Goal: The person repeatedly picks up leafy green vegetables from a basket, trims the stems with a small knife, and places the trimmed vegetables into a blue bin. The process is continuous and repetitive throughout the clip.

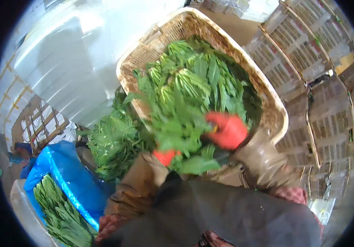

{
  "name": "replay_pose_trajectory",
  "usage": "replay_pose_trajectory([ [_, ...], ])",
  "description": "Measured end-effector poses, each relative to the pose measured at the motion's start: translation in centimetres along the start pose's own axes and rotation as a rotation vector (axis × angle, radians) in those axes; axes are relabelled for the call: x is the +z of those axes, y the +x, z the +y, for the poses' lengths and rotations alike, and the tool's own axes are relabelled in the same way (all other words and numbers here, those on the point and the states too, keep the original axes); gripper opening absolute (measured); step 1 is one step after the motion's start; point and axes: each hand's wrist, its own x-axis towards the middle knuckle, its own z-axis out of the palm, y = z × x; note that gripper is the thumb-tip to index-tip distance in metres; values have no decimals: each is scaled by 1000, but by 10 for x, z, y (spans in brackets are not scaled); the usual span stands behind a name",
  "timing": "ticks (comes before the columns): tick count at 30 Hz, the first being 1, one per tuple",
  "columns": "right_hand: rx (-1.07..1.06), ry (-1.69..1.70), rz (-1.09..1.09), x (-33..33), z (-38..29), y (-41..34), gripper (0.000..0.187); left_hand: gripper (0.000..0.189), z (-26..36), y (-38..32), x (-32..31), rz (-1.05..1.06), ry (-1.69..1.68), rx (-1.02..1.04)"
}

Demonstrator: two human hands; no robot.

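Both my hands wear red gloves and brown sleeves. My left hand (165,156), mostly hidden by leaves, is at the lower end of a bunch of leafy greens (178,131) that looks blurred. My right hand (228,130) is curled at the right side of that bunch, with a small yellow and dark object (215,128) between its fingers; what it is cannot be told. Beyond them, a dirt-stained white plastic basket (271,102) holds many leafy bunches (192,83), several with their pale cut stems showing.
A heap of loose greens (112,142) lies left of the basket. At lower left, a box lined with blue plastic (68,163) holds stacked greens (56,210). White wrapped blocks (62,61) stand upper left; stacked slatted crates (291,34) fill the right. A person (24,154) is at the far left.
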Motion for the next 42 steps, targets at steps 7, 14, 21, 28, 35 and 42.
replay_pose_trajectory([
  [7, -713, -196, 247, -121, -83, 3, 49, 65, 150, -74, -30, 153, -22, 678],
  [14, 158, -688, -626, -48, 22, -44, 61, 53, 72, -106, 21, -87, 740, 279],
  [21, 143, -214, -538, -15, 45, -13, 54, 38, 231, -212, -1, 13, 655, 1039],
  [28, 40, -202, -211, -2, -10, 119, 68, 49, 297, -172, 3, 290, 1079, 1130],
  [35, 248, 506, -300, 180, 31, 240, 104, 64, 230, -182, -52, 818, 904, 889],
  [42, -355, 731, 37, 92, -38, 146, 76, 78, 98, -158, -42, 691, -13, 586],
])
